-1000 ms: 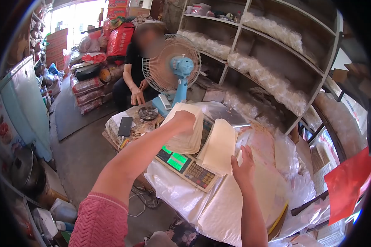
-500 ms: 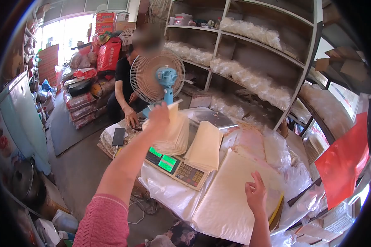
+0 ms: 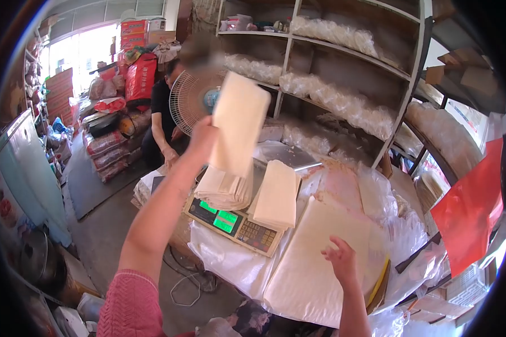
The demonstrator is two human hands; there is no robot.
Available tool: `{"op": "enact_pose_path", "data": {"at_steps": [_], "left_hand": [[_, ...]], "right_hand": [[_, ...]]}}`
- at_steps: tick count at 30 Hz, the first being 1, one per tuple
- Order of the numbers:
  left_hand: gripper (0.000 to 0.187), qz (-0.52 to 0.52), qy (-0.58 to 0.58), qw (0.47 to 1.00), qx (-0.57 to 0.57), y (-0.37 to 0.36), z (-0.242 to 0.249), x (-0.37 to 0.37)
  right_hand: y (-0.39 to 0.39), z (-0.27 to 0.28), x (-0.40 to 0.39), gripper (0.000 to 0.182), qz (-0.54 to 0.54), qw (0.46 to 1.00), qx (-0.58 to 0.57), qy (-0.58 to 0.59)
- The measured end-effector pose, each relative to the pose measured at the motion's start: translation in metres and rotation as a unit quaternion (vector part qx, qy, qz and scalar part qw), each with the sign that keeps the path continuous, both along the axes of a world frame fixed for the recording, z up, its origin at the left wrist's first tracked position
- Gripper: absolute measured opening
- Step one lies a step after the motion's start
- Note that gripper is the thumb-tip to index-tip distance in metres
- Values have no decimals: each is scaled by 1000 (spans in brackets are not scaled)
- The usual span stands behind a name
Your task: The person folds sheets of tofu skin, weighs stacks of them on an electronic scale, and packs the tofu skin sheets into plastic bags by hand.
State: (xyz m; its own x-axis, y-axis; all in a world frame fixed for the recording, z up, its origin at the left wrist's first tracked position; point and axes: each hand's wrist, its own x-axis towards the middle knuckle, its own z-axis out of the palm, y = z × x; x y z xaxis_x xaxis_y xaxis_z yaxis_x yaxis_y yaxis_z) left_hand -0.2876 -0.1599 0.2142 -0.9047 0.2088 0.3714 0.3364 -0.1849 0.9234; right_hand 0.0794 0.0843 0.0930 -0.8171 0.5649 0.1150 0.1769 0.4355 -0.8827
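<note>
My left hand point(image 3: 204, 139) is closed on the left edge of a folded cream-coloured sheet point(image 3: 240, 121), raised above the scale and overlapping the fan in this view. Beneath it, a stack of similar folded sheets point(image 3: 225, 191) lies on the digital scale point(image 3: 257, 236), whose green displays are lit. Beside that stack, to the right, sits a second folded bundle point(image 3: 276, 194). My right hand point(image 3: 343, 261) holds nothing, its fingers loosely bent and apart, over a wide pile of flat cream sheets point(image 3: 312, 275) on the plastic-covered table.
Across the table a person in black point(image 3: 162, 106) reaches toward the table's far left corner, by a standing fan point(image 3: 188, 101). Shelves of plastic-bagged goods point(image 3: 337, 101) line the back. A red sheet point(image 3: 469, 208) hangs at right. Stacked sacks point(image 3: 104, 146) stand at left.
My left hand has lifted a folded sheet up off the stack on the scale. My right hand has shifted slightly left and its fingers have changed pose. The view has turned slightly.
</note>
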Motion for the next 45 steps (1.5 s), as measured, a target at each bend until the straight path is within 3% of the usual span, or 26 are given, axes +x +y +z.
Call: {"op": "enact_pose_path", "data": {"at_steps": [2,3,5,7,9,11,13,17,19,21,23,26,29,30,31,32,34,35,37,39,41,42,44,45], "left_hand": [[36,-61,-29,998,10,31,-13,33],[35,-151,-71,985,50,44,-25,49],[31,-170,-103,980,0,67,-52,65],[27,-194,-98,972,-89,89,-109,43],[26,-149,-141,973,-104,94,-117,62],[29,-104,-182,970,-122,97,-117,62],[30,-101,-52,961,-252,95,-120,54],[36,-125,-8,971,-205,98,-112,49],[52,-110,-47,957,-266,95,-87,70],[59,-107,-19,957,-269,100,-94,71],[68,-103,9,956,-274,107,-104,63],[74,-141,44,955,-258,107,-116,46],[68,-196,18,926,-323,97,-112,48],[64,-110,149,882,-433,97,-109,54],[60,-21,275,804,-526,98,-106,60],[60,-26,274,804,-527,96,-97,69],[59,-131,253,734,-616,93,-85,87],[59,-144,250,730,-620,94,-95,87],[65,-58,311,718,-620,91,-128,91],[66,-41,325,712,-620,93,-135,91],[66,-54,310,724,-614,94,-133,90],[66,-71,307,722,-616,94,-128,89],[59,-63,294,724,-620,93,-112,93],[59,-67,294,723,-622,89,-103,102]], "right_hand": [[-17,22,-37,47,35,985,-146,82],[-26,37,-54,53,48,966,-221,123],[-39,58,-86,63,54,951,-265,149],[-43,58,-111,62,41,960,-251,119],[-32,44,-131,61,31,967,-236,91],[-20,23,-143,59,31,991,-119,49],[-12,17,-146,56,22,995,-92,29],[-17,7,-150,54,-56,995,-76,42],[-33,13,-149,52,-42,992,-113,30],[-37,7,-152,50,-29,989,-147,19],[-37,-8,-158,50,38,985,-138,99],[-49,-8,-157,47,-22,996,-66,54],[-51,-22,-165,51,-47,998,13,50],[-51,-26,-165,51,-50,998,9,47],[-52,-27,-165,54,-46,997,44,53],[-52,-28,-165,57,-42,994,79,59],[-45,-35,-164,57,-33,996,61,63],[-43,-37,-160,58,-22,996,46,67],[-42,-36,-132,57,-22,997,25,65],[-46,-30,-87,56,-29,998,0,57],[-49,-27,-36,53,68,995,49,-55],[-49,-39,-13,53,59,995,40,-66],[-60,-63,35,49,146,965,197,-97],[-69,-69,51,49,144,965,194,-98]]}}
